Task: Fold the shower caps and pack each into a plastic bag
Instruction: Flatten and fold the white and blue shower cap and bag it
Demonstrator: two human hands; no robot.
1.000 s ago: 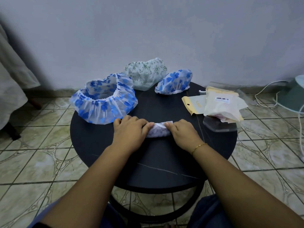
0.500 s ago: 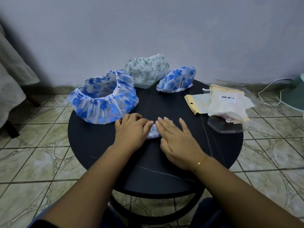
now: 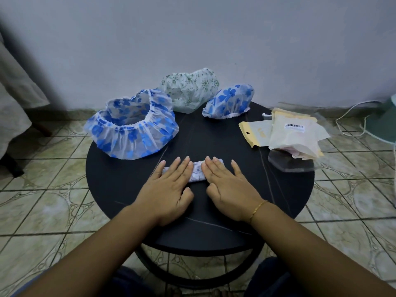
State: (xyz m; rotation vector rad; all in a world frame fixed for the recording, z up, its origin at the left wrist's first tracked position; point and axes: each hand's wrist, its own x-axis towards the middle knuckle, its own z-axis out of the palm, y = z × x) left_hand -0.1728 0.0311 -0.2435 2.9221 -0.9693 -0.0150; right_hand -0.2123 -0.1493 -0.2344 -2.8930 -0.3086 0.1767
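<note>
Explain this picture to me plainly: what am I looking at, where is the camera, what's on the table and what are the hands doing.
No machine here: a person works with bare hands, filmed by a camera worn on the head, looking down. On the round dark table both palms lie flat, left hand and right hand, pressing a folded shower cap into a narrow strip. Neither has a grip on it; the fingers are straight. Behind wait a large blue-flowered cap, a green-patterned cap and a smaller blue cap. At right lies a pile of plastic bags.
</note>
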